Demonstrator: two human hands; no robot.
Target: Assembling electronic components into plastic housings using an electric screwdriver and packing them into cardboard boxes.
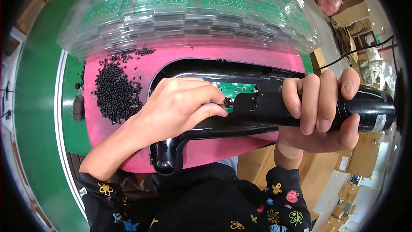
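A long, glossy black plastic housing [167, 157] lies hollow side up on a pink mat. Inside it a green circuit board [242, 87] shows partly. My right hand [319, 107] wraps round a thick black electric screwdriver [372, 107], held nearly level with its nose pointing left over the board. At that nose my left hand [182, 105] is closed in a pinch, with thumb and forefinger pressed together. Small dark pieces [228, 102] show at the fingertips and look like small black screws. The fingers and nose hide the screwdriver's tip.
A heap of small black screws [116, 92] covers the left of the pink mat [210, 150]. Stacked clear plastic trays [193, 21] with green boards stand along the far side. A black cable [362, 51] hangs at the right. Cardboard boxes [365, 157] stand beyond it.
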